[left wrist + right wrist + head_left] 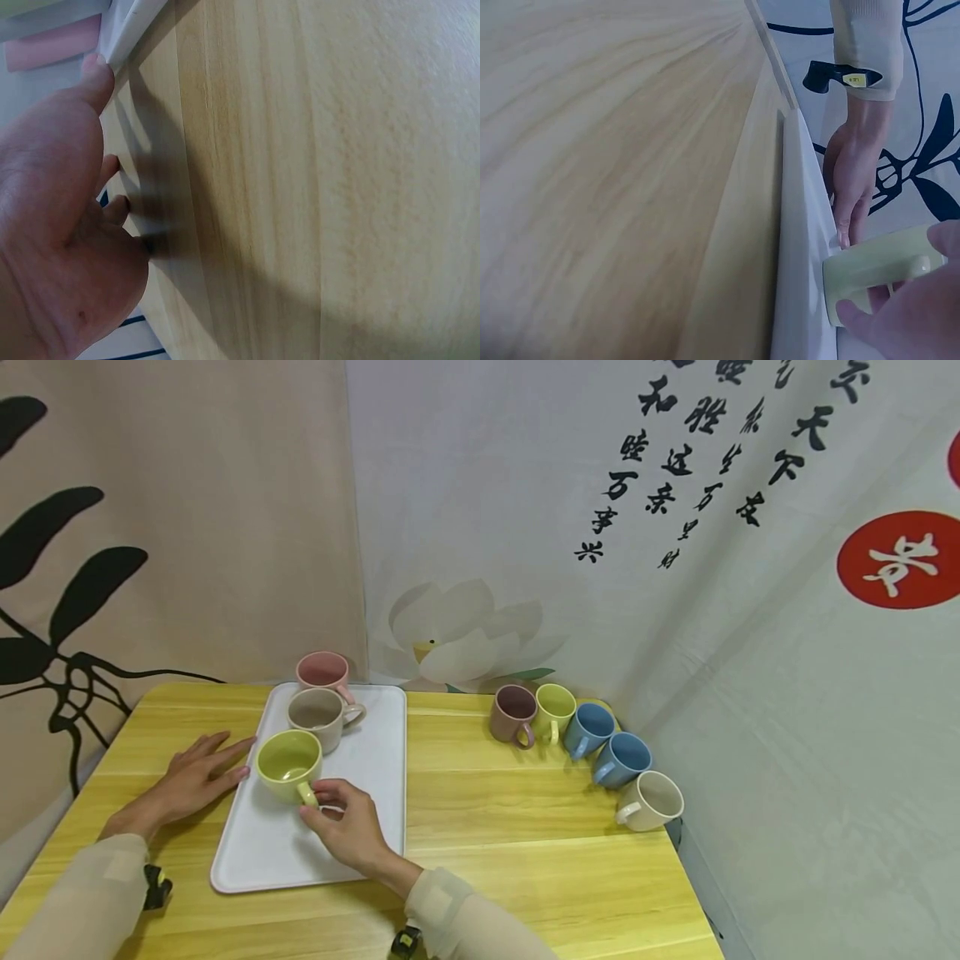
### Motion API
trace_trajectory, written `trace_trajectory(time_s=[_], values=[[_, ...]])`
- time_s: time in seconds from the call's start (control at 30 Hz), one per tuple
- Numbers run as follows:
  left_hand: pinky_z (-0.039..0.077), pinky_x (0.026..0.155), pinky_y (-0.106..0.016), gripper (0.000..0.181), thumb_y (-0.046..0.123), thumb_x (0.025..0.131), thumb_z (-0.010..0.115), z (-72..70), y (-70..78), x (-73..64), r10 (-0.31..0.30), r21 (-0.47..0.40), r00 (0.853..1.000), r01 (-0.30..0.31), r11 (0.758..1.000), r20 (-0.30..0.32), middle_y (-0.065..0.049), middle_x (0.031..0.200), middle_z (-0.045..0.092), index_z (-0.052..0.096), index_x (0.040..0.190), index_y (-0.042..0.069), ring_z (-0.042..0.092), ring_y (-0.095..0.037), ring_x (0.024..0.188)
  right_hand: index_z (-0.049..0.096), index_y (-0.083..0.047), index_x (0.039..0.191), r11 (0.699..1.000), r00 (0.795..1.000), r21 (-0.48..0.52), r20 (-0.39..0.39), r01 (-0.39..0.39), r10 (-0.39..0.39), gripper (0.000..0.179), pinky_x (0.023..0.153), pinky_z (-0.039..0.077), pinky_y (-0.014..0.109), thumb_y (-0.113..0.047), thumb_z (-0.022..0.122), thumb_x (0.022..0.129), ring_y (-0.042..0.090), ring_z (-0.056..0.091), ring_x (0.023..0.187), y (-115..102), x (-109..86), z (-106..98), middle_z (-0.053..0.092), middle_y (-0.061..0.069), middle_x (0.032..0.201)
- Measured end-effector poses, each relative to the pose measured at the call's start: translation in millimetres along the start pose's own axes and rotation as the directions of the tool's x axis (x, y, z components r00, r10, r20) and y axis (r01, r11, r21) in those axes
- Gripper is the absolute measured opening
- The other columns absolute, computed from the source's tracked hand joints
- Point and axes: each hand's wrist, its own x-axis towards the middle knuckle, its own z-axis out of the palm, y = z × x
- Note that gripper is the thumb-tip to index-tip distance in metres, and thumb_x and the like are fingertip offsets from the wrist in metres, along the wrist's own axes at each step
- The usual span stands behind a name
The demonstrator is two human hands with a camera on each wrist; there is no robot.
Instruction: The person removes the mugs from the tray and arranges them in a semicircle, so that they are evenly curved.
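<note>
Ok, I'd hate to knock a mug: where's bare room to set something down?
The widest free patch is the table between the right edge of the tray and the five mugs. On the tray, the near-left corner is bare. Crowded: the tray's left half, with the pink mug, grey mug and green mug, the right hand at its handle.

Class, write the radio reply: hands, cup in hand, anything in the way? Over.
Right hand pinching yellow-green cup by handle. Left hand at left edge of tray. Cup over tray, contact unclear. Gray cup close behind.
</note>
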Motion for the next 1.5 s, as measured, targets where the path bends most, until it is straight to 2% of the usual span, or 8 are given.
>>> trace_trajectory(time_s=[0.17,0.33,0.7,0.9,1.1,1.23,1.5], values=[[0.013,0.119,-0.095,0.066,0.041,0.118,0.059,0.3,-0.6,-0.1,-0.001,0.007,1.0,0.001,1.0,-0.002,-0.05,0.173,0.024,0.042,0.173,0.008,0.019,-0.075,0.159,0.073,0.0,0.136,0.999,1.0,0.036,0.007,-0.018,0.018,0.033,0.102,0.062,0.016,-0.005,0.079,0.104,-0.008,0.073,0.107,-1,1.4,3,0.083,0.02,0.124],[0.013,0.118,-0.096,0.066,0.04,0.118,0.058,0.9,-2.1,-0.4,0.005,0.006,1.0,-0.005,1.0,-0.008,-0.05,0.173,0.024,0.042,0.173,0.008,0.019,-0.076,0.159,0.073,0.0,0.135,0.999,0.999,0.036,-0.006,-0.037,0.038,0.032,0.097,0.062,0.013,-0.005,0.08,0.104,-0.009,0.071,0.102,-4,2.5,5,0.083,0.017,0.12],[0.015,0.118,-0.094,0.064,0.038,0.118,0.06,2.3,-3.3,-0.5,0.017,0.004,1.0,-0.017,1.0,-0.023,-0.05,0.172,0.026,0.043,0.173,0.01,0.021,-0.076,0.159,0.079,-0.008,0.123,0.996,0.991,-0.073,-0.131,-0.044,0.034,0.023,0.087,0.057,0.012,-0.009,0.084,0.101,-0.012,0.065,0.087,-8,5.7,8,0.085,0.008,0.101],[0.017,0.117,-0.093,0.063,0.037,0.117,0.062,3.0,-2.7,-0.7,0.026,0.008,0.999,-0.026,1.0,-0.036,-0.049,0.171,0.028,0.045,0.172,0.009,0.023,-0.074,0.158,0.084,-0.011,0.117,0.997,0.977,-0.043,-0.205,-0.07,0.06,0.018,0.075,0.053,0.01,-0.009,0.085,0.099,-0.011,0.065,0.081,-9,5.9,10,0.084,0.003,0.094],[0.016,0.117,-0.095,0.064,0.039,0.117,0.061,3.4,-3.0,-0.4,0.021,0.004,0.999,-0.021,1.0,-0.028,-0.05,0.172,0.027,0.045,0.171,0.008,0.022,-0.075,0.158,0.086,-0.01,0.107,0.996,0.961,0.036,-0.26,-0.086,0.093,0.012,0.07,0.054,0.01,-0.004,0.087,0.096,-0.007,0.068,0.08,-10,4.7,11,0.084,0.001,0.093],[0.016,0.116,-0.096,0.064,0.039,0.117,0.061,3.9,-4.4,-1.2,0.025,0.006,0.999,-0.025,1.0,-0.03,-0.05,0.172,0.027,0.045,0.172,0.009,0.022,-0.075,0.158,0.086,-0.01,0.102,0.994,0.951,0.055,-0.29,-0.091,0.104,0.011,0.069,0.054,0.011,-0.003,0.088,0.094,-0.006,0.069,0.08,-11,3.7,9,0.085,0.0,0.091],[0.013,0.117,-0.096,0.066,0.04,0.118,0.059,2.6,-3.7,-0.1,0.012,0.001,1.0,-0.012,1.0,-0.015,-0.05,0.173,0.024,0.042,0.173,0.008,0.019,-0.074,0.16,0.087,-0.009,0.1,0.992,0.953,0.078,-0.281,-0.099,0.117,0.009,0.067,0.054,0.011,-0.003,0.089,0.094,-0.004,0.069,0.077,-14,0.9,2,0.084,0.002,0.089]])
